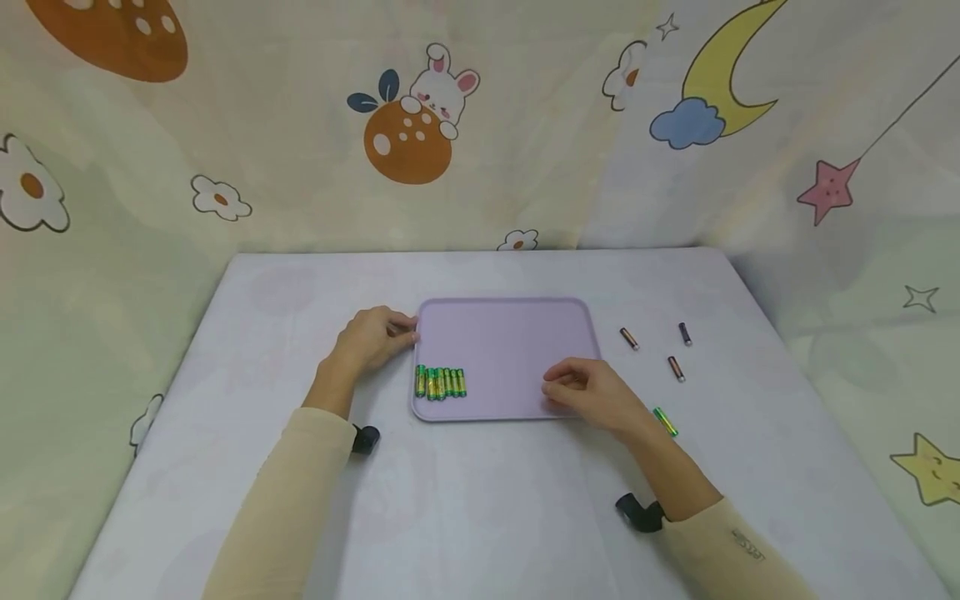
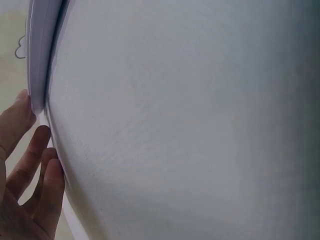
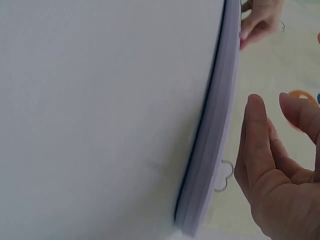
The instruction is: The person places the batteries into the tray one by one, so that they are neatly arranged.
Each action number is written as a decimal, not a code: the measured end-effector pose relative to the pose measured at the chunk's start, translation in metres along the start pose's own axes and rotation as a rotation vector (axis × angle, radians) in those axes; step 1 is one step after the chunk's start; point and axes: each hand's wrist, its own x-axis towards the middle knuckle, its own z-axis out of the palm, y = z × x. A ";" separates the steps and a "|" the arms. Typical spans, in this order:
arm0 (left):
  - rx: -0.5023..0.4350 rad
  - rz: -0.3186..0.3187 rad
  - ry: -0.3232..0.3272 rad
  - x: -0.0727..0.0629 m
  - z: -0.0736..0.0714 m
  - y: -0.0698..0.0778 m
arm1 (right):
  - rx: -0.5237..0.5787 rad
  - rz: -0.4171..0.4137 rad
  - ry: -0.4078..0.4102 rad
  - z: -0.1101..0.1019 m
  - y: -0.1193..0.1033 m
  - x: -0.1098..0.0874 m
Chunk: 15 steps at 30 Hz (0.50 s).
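Find lone green battery (image 1: 665,422) right of relaxed, empty right hand (image 1: 595,393); slanting toward worktop's (image 1: 480,517) right edge; find relaxed left hand (image 1: 369,339) touching tray (image 1: 510,333).

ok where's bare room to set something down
The tray is bare along its far side and between the green batteries and right hand. The table is free between the sleeves. Crowded: the tray's near left corner; loose batteries dot the table's right.

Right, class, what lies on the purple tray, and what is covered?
Green batteries lie side by side on the tray, towards its near left corner. The right hand hides the near right corner.
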 end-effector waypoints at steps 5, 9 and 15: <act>0.000 -0.003 0.002 0.000 0.002 -0.001 | -0.023 0.017 0.046 -0.026 0.012 -0.013; -0.008 -0.003 0.004 -0.001 0.001 0.000 | -0.040 0.032 0.076 -0.046 0.023 -0.025; 0.001 0.003 0.009 -0.001 0.001 0.001 | -0.093 0.083 0.120 -0.069 0.042 -0.044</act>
